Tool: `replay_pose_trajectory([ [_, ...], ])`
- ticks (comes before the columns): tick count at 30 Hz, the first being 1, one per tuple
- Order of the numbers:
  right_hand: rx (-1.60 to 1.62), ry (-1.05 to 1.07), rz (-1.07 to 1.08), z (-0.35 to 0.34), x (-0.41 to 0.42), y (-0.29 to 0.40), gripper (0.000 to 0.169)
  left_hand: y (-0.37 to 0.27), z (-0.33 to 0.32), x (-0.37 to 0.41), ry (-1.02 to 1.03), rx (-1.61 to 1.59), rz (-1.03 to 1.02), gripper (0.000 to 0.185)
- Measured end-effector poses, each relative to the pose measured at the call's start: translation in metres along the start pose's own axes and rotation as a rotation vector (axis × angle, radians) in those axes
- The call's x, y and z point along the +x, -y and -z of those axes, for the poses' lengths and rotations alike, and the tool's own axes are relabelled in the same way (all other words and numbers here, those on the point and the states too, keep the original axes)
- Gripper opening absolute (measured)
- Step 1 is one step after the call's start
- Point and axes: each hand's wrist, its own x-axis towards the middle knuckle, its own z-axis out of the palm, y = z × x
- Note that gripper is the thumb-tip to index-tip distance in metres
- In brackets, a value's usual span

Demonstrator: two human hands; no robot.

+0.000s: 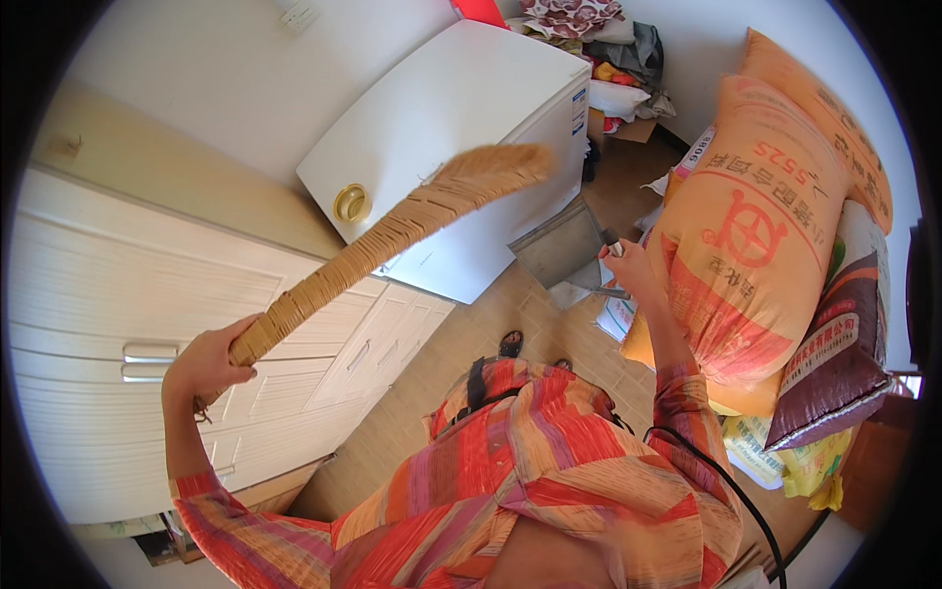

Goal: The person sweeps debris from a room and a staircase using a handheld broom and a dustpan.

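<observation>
My left hand (pixel 210 361) is closed around the bound handle end of a straw hand broom (pixel 368 254). The broom slants up to the right, its bristle end raised in front of a white freezer-like appliance (pixel 441 110). On the other side, my right hand (pixel 631 271) grips the dark-tipped handle of a grey dustpan (pixel 563 247). The pan is held above the tiled floor, close beside the stacked sacks. Whether it holds anything is hard to tell. Broom and dustpan are apart from each other.
Cream cabinets (pixel 169 294) with handles line the left side. A gold-coloured round container (pixel 351 203) sits on the appliance. Large orange woven sacks (pixel 751 221) and a maroon sack (pixel 831 368) crowd the right. Cloths and bags (pixel 625 66) are piled behind. A black cable (pixel 728 478) runs by my right arm.
</observation>
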Motion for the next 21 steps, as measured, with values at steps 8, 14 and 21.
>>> replay_pose_trajectory([
  [8,-0.024,0.026,0.02,0.003,-0.004,0.015,0.014,0.008,0.001,-0.024,-0.303,-0.143,-0.021,0.07],
  [14,0.02,-0.022,0.021,0.002,-0.012,0.013,0.012,-0.005,0.028,0.073,-0.279,-0.539,-0.109,0.064],
  [21,0.011,-0.048,-0.039,-0.008,-0.031,0.024,0.011,-0.046,0.041,0.243,-0.119,-0.684,-0.259,0.046],
])
